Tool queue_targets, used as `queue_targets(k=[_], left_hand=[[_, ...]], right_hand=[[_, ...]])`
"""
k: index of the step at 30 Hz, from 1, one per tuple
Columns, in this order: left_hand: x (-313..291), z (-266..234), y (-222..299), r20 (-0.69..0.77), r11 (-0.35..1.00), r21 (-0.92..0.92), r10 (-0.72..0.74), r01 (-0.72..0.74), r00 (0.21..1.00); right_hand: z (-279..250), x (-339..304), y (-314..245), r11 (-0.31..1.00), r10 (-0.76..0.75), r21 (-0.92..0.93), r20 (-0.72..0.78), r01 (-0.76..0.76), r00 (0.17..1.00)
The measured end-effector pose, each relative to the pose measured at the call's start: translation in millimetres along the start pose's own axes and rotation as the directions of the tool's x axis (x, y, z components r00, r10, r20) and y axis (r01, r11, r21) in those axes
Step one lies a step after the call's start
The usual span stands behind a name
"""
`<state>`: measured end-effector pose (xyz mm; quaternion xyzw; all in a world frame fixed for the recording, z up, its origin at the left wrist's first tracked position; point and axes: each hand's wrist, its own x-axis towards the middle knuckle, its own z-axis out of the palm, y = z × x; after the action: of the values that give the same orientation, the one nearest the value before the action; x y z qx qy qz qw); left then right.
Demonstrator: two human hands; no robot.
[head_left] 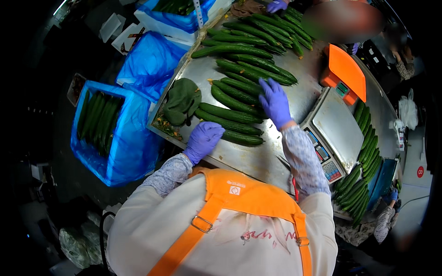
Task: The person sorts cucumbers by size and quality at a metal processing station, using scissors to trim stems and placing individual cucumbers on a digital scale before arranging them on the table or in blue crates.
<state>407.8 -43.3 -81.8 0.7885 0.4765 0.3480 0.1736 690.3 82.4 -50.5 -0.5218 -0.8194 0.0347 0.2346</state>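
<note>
Cucumbers (230, 113): rowed on counter (301, 99), nearest toward near edge | Left hand (204, 141): fingers bunched beside cucumber ends, pinch indiscernible | Right hand (275, 102): fingers partly spread at opposite ends | Handling: probably light, stiff, slippery, snappable; grip mid-length

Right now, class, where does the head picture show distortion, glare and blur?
Head view: the flat grey metal table has its right edge bowed; whitish glare lies beside the purple-gloved right hand; a reddish oval patch, upper right, is blurred.
</note>
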Motion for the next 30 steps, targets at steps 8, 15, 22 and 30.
queue_targets(k=[8,15,22,30], left_hand=[[38.2,-38.4,-35.6,-0.096,0.994,-0.059,-0.097,0.092,0.991],[144.8,-4.9,-79.3,0.059,0.952,0.201,-0.249,0.232,0.967],[195.3,11.0,-111.7,0.496,0.944,0.176,-0.329,0.278,0.803],[187.1,22.2,-139.9,0.519,0.847,-0.211,-0.326,0.488,0.790]], right_hand=[[43.6,61.8,1.1,0.924,0.344,-0.265,0.256,-0.276,0.903],[8.4,-5.5,16.6,0.911,0.413,-0.102,0.281,-0.401,0.866],[-9.0,-3.9,-4.3,0.847,0.489,-0.045,0.454,-0.529,0.745],[18.2,-0.9,15.5,0.956,0.279,0.012,0.255,-0.292,0.926]])
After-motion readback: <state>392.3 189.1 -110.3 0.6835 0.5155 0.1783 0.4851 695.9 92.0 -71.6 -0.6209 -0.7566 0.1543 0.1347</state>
